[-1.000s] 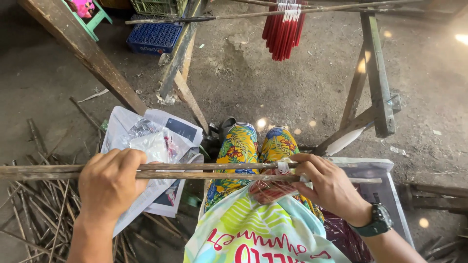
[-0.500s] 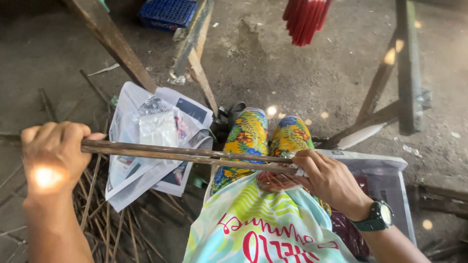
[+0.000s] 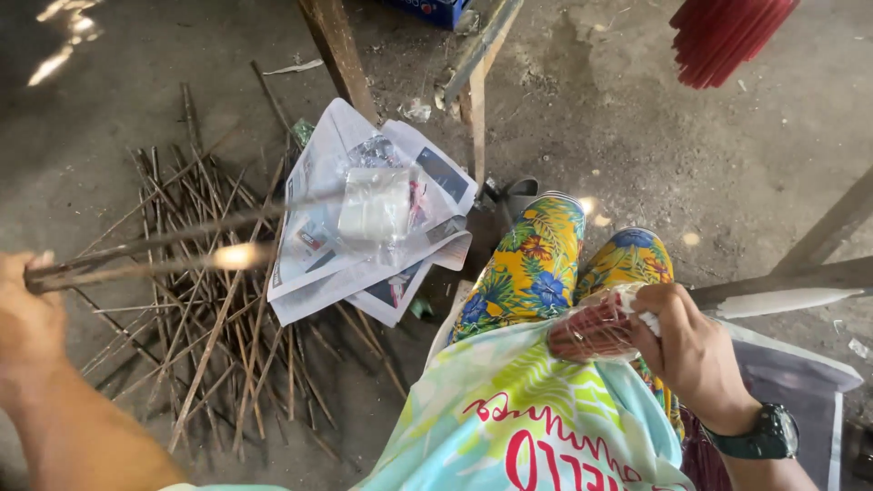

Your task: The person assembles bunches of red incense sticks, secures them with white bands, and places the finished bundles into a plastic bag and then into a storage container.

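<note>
My left hand (image 3: 25,320) is at the far left edge, closed around the end of a few long thin brown sticks (image 3: 155,255) that reach out to the right above the floor. My right hand (image 3: 684,350) rests over my lap and grips a small bundle of red strands (image 3: 593,329) wrapped in clear plastic. A dark watch (image 3: 759,435) sits on that wrist. My knees in flowered yellow and blue trousers (image 3: 532,273) lie just left of the right hand.
A heap of loose brown sticks (image 3: 214,345) lies on the concrete floor at the left. Newspaper (image 3: 364,227) with a clear plastic bag (image 3: 375,202) on it lies ahead of my knees. Wooden frame posts (image 3: 338,50) rise behind; red strands (image 3: 723,36) hang top right.
My left hand has swung the sticks out to the left, away from my lap. My right hand has let go of the sticks and now holds only the red bundle.
</note>
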